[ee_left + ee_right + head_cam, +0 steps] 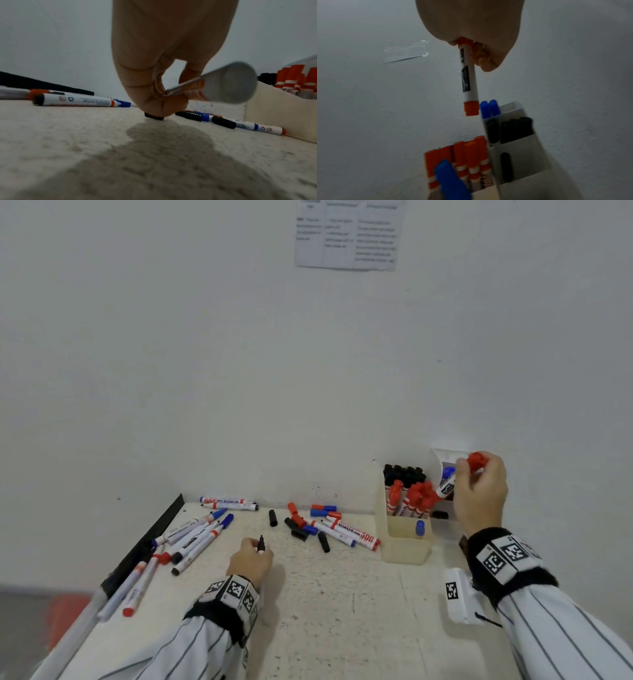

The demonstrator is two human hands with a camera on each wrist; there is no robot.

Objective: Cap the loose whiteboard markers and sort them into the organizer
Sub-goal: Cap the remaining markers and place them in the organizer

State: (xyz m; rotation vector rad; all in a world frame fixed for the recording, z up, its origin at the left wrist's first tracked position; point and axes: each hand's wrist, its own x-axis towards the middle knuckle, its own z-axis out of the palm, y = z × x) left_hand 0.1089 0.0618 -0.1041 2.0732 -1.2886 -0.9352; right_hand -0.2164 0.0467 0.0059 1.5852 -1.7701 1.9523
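My left hand (pixel 251 559) rests on the table and grips an uncapped black marker (pixel 261 543), tip up; its grey rear end (pixel 229 83) points at the left wrist camera. A black cap (pixel 154 116) shows just under my fingers (pixel 154 81); whether they touch it I cannot tell. My right hand (pixel 479 494) holds a capped red marker (pixel 477 461) by its cap, tilted over the organizer. The marker (pixel 469 81) hangs just above the compartments. The beige organizer (pixel 404 546) holds red markers (pixel 467 155) and black ones. The white organizer (pixel 530 151) holds blue and black markers.
Loose markers lie at the table's left (pixel 191 542) and back (pixel 229 503). Markers and loose caps (pixel 318 525) are heaped left of the organizer. A white tagged device (pixel 457 594) sits under my right wrist. A black strip (pixel 147 542) edges the table's left side. Paper (pixel 346 234) hangs on the wall.
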